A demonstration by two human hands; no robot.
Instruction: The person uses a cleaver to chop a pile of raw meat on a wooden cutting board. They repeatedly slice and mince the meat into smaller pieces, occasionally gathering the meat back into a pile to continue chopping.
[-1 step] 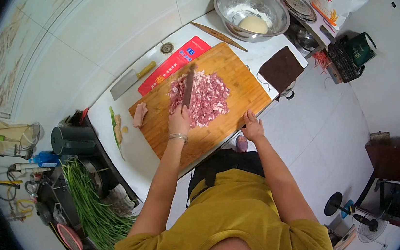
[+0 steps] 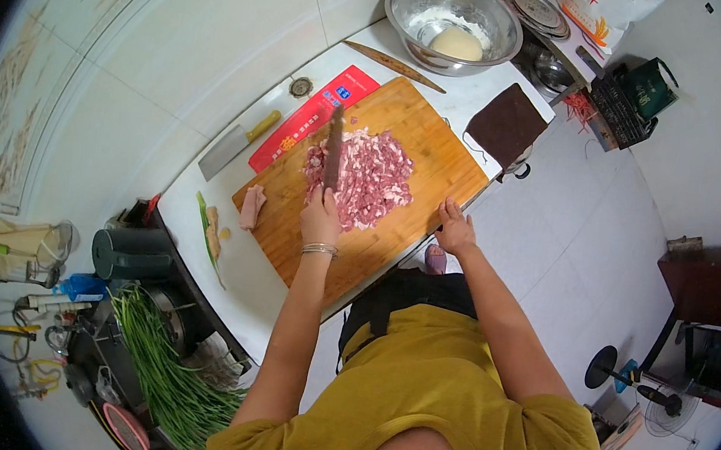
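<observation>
My left hand [image 2: 320, 217] is closed round the handle end of a kitchen knife [image 2: 334, 152], which I see mostly along its narrow spine. The blade points away from me over the left part of a spread of chopped raw meat [image 2: 376, 178], pink with white fat. Whether its edge touches the board is hidden. Under the meat lies a wooden cutting board [image 2: 438, 158], set aslant on the white counter. At the board's near right edge rests my right hand [image 2: 457, 228], fingers apart and holding nothing. A pale pink piece of meat [image 2: 252, 207] sits at the board's left corner.
Left of the board lie a cleaver [image 2: 224, 154], a red packet [image 2: 300, 131], ginger [image 2: 212, 229] and a green onion [image 2: 205, 224]. Beyond are a rolling pin [image 2: 395, 65] and a steel bowl [image 2: 400, 18] with dough. Long green stalks [image 2: 161, 362] lie lower left; a dark cloth [image 2: 508, 125] hangs right.
The knife in my left hand has shifted slightly left and away from me over the meat. My right hand has stayed at the board's edge.
</observation>
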